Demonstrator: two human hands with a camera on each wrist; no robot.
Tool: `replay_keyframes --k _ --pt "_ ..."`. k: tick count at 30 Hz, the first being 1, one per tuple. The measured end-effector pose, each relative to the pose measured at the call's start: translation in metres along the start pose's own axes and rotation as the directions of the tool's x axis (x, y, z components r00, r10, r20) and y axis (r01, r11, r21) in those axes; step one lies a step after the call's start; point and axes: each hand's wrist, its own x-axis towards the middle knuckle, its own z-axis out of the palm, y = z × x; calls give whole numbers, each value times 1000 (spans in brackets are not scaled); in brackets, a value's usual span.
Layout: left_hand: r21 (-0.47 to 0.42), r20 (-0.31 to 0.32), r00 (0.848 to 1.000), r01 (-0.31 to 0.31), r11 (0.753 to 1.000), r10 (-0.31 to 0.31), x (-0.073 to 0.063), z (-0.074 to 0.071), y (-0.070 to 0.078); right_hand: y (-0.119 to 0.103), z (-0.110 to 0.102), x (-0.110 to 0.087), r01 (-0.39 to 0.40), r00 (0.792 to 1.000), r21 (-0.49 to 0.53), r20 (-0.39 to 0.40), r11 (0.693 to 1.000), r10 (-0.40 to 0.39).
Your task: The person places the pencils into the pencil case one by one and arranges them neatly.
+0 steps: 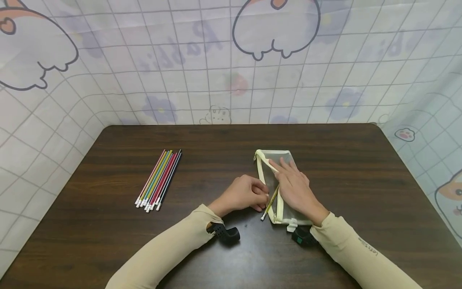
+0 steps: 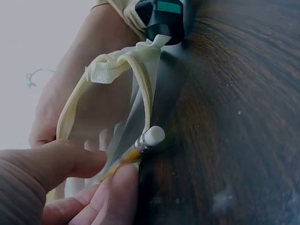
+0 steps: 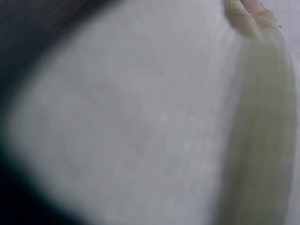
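Observation:
In the head view, a pale mesh pencil case (image 1: 265, 172) with cream edging lies right of the middle, its side gaping. My right hand (image 1: 296, 190) spreads over its upper layer and holds it at the edge. A yellow pencil (image 1: 270, 204) lies slantwise in the opening, its white eraser end sticking out. My left hand (image 1: 249, 192) is at the opening's left edge, fingers curled. Up close in the left wrist view, its thumb and fingertips pinch the pencil (image 2: 133, 154) just behind the eraser. Blurred pale fabric and edging (image 3: 258, 131) fill most of the right wrist view.
A row of pencils (image 1: 159, 180) in several colours lies at the left of the dark wooden table (image 1: 209, 144), eraser ends toward me. A patterned white curtain (image 1: 198, 88) hangs behind the table and along its sides.

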Motion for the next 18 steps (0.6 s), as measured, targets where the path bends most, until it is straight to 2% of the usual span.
replay_keyframes --k 4,9,16,18 --pt "128 -32 999 -10 992 14 0 3 3 2 0 0 -5 1000 18 -1 1000 5" --pt "297 -34 998 -33 954 45 3 10 7 2 1 -1 -8 1000 32 -5 999 8" --pt "423 -11 994 -95 901 110 5 16 11 1 0 -1 -3 1000 36 -3 999 3" --pt "434 -12 993 -102 895 119 6 17 12 1 0 -1 -1 1000 39 -1 999 1"
